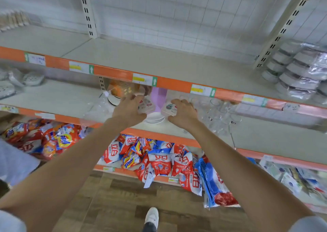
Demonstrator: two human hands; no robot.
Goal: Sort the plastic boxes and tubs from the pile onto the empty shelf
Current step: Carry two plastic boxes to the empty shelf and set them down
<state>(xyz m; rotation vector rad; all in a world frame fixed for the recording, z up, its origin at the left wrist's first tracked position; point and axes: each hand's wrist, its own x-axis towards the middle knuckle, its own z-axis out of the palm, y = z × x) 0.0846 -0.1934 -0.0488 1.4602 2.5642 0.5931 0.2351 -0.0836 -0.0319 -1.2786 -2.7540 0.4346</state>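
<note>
- At the centre of the frame, under the orange lip of the upper shelf (159, 62), the left hand (129, 110) grips the left box (146, 106). Its fingers are curled over the top of the box.
- Just beside it, the right hand (184, 113) clamps the right box (169, 109), with the fingers wrapped round its far edge.
- Both boxes sit low over the middle shelf (53, 97), above a stack of white plates (154, 119) and in front of a purple tub (159, 97).
- The boxes look like small, thin-walled, pale plastic with printed labels. They are probably light and stiff enough for a one-handed grip, but smooth and likely to slip.
- The safer hold is probably across the sides or under the base rather than by the lid, which may pop off.
- What the boxes hold cannot be told; the walls are cloudy and the picture is blurred.
- Clear glasses (217, 111) stand close to the right hand and are fragile, so that hand should lift straight out.
- An orange wrapped bundle (122, 88) lies behind the left hand.
- Wrapped stacks of lidded tubs (297, 69) fill the right end of the upper shelf.
- Detergent bags (159, 157) crowd the bottom shelf.
</note>
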